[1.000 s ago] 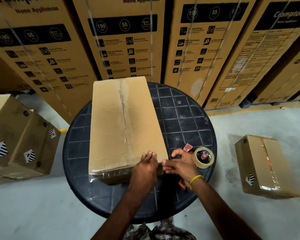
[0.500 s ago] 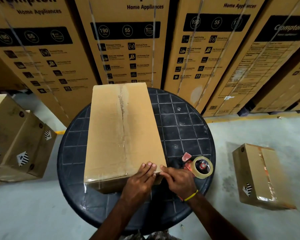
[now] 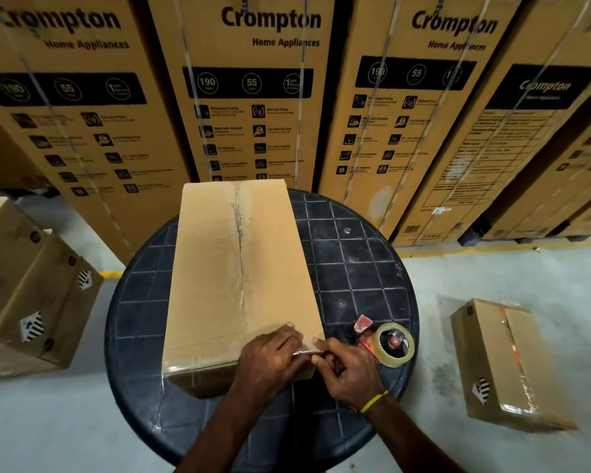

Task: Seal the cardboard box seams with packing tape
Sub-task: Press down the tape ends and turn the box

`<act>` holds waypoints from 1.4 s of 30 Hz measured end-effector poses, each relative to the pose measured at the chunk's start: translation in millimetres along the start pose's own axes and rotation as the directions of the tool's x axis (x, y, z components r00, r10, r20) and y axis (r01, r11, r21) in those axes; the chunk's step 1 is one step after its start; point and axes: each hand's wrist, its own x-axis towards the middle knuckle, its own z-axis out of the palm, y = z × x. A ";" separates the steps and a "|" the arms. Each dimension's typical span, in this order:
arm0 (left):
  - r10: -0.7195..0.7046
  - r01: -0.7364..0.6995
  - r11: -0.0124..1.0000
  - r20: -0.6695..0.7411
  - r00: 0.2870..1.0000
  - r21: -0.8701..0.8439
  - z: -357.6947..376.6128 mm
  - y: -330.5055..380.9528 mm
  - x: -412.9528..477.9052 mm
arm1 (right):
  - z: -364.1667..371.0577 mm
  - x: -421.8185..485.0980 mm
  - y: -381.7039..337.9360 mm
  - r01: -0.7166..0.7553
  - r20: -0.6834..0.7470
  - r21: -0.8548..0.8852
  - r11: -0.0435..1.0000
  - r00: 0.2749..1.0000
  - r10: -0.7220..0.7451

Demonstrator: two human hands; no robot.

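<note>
A long cardboard box (image 3: 226, 278) lies on the round black table (image 3: 365, 268), with clear tape along its centre seam and across its near end. My left hand (image 3: 270, 360) presses flat on the box's near right corner, over the tape there. My right hand (image 3: 350, 370) is right beside it at that corner, fingers curled around the handle of the red tape dispenser (image 3: 367, 331). The dispenser's clear tape roll (image 3: 394, 344) sticks out to the right of the hand, just above the table.
Tall printed appliance cartons (image 3: 253, 97) stand close behind the table. A taped box (image 3: 505, 367) lies on the grey floor to the right. More cardboard boxes (image 3: 24, 295) sit on the floor to the left.
My left hand has slid from the box top down onto the near right corner. My right hand with the dispenser has closed in against that corner.
</note>
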 end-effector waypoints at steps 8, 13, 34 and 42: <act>-0.247 0.250 0.968 0.089 0.965 -0.031 -31.0 -23.5 -25.0 | 10.0 7.8 -9.5 -0.094 -0.098 -0.003 0.996 0.991 0.093; -0.345 0.347 0.937 0.049 0.937 -0.049 -38.7 -35.1 -42.1 | 12.7 8.2 -8.2 -0.010 -0.111 -0.043 0.999 0.994 0.005; -0.519 0.512 0.844 0.001 0.855 -0.158 -87.1 -34.8 -61.4 | 12.6 56.8 -29.9 0.463 0.296 -0.188 0.866 0.868 -0.399; -0.960 0.603 -0.101 0.237 0.150 -0.791 -109.5 -67.3 -130.7 | 7.4 64.2 -46.4 0.223 0.359 -0.120 0.968 0.918 -0.167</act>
